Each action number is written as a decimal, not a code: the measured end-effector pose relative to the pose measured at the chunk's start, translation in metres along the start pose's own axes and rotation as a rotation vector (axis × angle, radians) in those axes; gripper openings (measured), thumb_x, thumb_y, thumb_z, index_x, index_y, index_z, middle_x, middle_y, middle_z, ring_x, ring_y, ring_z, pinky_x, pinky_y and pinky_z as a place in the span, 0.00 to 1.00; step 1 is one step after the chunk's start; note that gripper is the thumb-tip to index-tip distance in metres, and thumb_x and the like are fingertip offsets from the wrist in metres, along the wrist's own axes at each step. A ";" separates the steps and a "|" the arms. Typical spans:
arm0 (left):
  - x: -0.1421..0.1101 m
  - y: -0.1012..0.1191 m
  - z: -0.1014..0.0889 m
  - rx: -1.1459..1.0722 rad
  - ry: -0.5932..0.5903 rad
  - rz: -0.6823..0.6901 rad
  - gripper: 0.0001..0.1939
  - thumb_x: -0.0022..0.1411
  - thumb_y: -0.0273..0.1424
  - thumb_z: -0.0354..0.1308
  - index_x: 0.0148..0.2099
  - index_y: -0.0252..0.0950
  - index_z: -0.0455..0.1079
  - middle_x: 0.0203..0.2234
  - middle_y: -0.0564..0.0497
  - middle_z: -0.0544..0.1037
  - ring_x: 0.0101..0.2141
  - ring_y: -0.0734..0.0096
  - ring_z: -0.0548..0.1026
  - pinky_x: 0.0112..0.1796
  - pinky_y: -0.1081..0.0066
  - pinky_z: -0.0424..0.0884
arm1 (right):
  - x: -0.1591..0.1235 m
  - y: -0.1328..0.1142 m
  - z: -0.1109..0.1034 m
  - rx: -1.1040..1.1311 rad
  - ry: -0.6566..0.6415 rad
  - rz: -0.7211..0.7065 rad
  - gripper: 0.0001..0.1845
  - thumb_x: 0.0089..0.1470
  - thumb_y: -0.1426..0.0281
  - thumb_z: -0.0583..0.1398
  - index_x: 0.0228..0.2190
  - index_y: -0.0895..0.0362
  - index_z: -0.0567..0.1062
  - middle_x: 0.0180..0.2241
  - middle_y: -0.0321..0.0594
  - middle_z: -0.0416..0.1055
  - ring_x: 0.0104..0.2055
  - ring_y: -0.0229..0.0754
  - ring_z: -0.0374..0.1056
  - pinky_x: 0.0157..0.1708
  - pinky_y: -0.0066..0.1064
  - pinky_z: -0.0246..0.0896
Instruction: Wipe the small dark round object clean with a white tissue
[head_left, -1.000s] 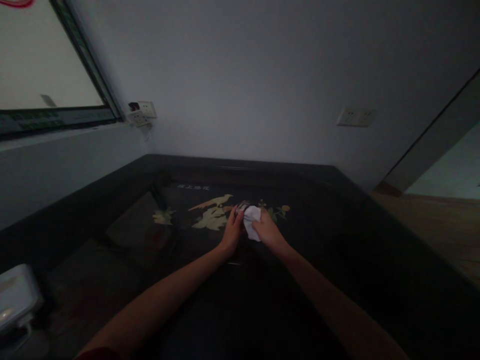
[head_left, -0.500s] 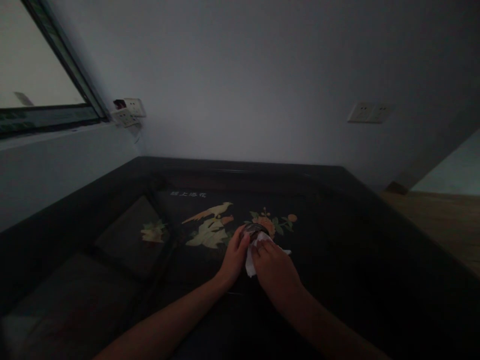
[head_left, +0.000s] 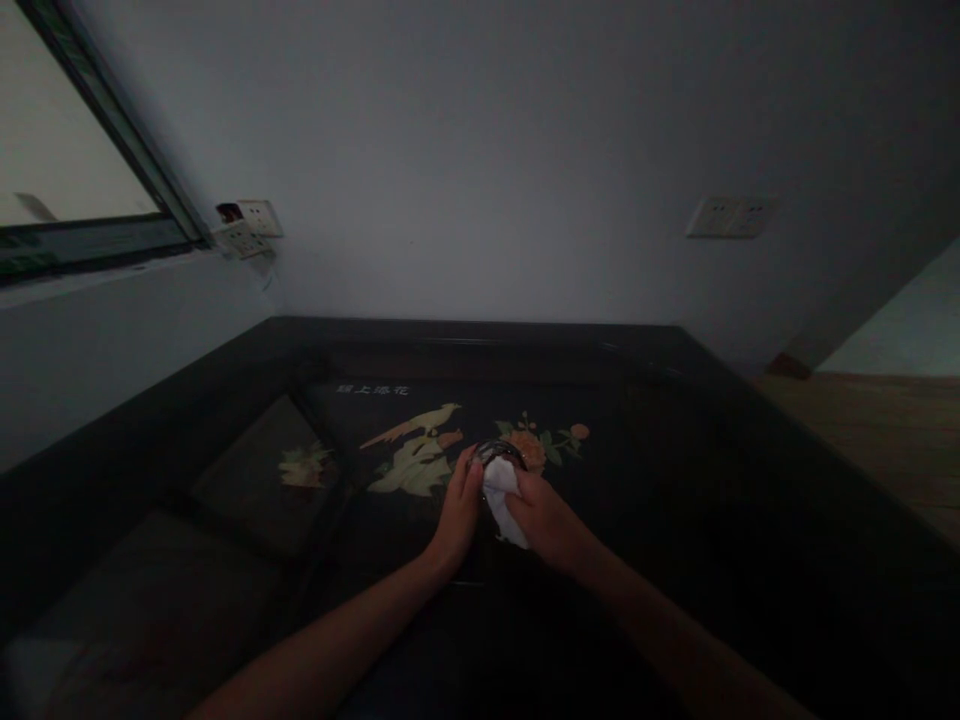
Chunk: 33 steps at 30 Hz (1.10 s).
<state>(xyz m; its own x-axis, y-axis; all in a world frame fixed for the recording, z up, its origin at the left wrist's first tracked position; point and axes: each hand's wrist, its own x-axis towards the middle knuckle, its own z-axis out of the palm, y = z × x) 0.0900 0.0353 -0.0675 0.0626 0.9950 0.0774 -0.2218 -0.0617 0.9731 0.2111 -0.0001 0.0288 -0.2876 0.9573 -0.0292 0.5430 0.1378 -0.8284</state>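
On the left, a pale bird-and-rock picture [head_left: 412,468] marks the dark, glossy tabletop [head_left: 637,460]. Next, the left hand [head_left: 457,508] has its grip closed along the left side of a shiny, round dark object [head_left: 495,448], mid-tabletop; how deep it is cannot be told. The white cloth [head_left: 501,488], soft and creased, overlaps the object's near right side, its long axis slanting toward the person. The right hand [head_left: 549,518], nearer the cloth, pinches its right edge.
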 end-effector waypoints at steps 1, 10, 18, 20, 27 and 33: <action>0.000 0.001 0.000 0.000 -0.006 0.001 0.22 0.62 0.46 0.49 0.51 0.37 0.65 0.44 0.45 0.74 0.45 0.62 0.72 0.48 0.63 0.66 | 0.000 -0.001 0.001 -0.032 0.002 -0.003 0.19 0.51 0.81 0.48 0.41 0.62 0.73 0.41 0.46 0.75 0.39 0.40 0.71 0.39 0.26 0.60; -0.003 0.008 0.001 -0.018 -0.069 -0.013 0.21 0.61 0.46 0.51 0.49 0.37 0.65 0.42 0.47 0.74 0.44 0.63 0.71 0.47 0.65 0.65 | -0.009 -0.010 0.006 -0.691 -0.080 0.007 0.18 0.57 0.78 0.47 0.40 0.58 0.74 0.37 0.47 0.77 0.38 0.45 0.73 0.35 0.30 0.60; -0.005 0.025 0.006 0.116 -0.071 0.054 0.22 0.59 0.50 0.50 0.42 0.36 0.67 0.35 0.48 0.73 0.37 0.66 0.70 0.43 0.67 0.66 | -0.015 -0.009 0.021 -0.982 -0.027 -0.132 0.17 0.55 0.81 0.50 0.39 0.64 0.76 0.39 0.56 0.75 0.43 0.49 0.71 0.44 0.37 0.63; -0.005 0.024 0.006 0.109 -0.061 0.056 0.23 0.59 0.50 0.51 0.42 0.36 0.67 0.37 0.48 0.73 0.39 0.65 0.70 0.45 0.66 0.65 | -0.015 -0.009 0.021 -0.970 -0.033 -0.129 0.17 0.55 0.81 0.49 0.39 0.65 0.75 0.39 0.56 0.75 0.43 0.49 0.71 0.44 0.38 0.63; -0.004 0.016 0.005 -0.030 -0.068 0.015 0.23 0.58 0.50 0.51 0.43 0.35 0.67 0.36 0.48 0.73 0.38 0.65 0.71 0.41 0.68 0.67 | -0.014 -0.008 0.010 -0.784 -0.082 -0.043 0.17 0.56 0.80 0.48 0.40 0.59 0.73 0.39 0.47 0.76 0.40 0.45 0.73 0.38 0.31 0.62; -0.004 0.013 0.004 -0.037 -0.068 0.025 0.21 0.59 0.49 0.51 0.43 0.36 0.67 0.36 0.50 0.73 0.38 0.66 0.71 0.42 0.69 0.66 | -0.013 -0.004 0.010 -0.746 -0.082 -0.033 0.18 0.56 0.80 0.47 0.42 0.58 0.72 0.39 0.47 0.76 0.40 0.46 0.73 0.37 0.30 0.62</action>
<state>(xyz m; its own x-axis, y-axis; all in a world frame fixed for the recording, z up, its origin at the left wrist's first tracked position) 0.0905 0.0302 -0.0545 0.1222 0.9855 0.1178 -0.2602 -0.0827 0.9620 0.2049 -0.0154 0.0271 -0.3551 0.9317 -0.0765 0.9152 0.3297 -0.2318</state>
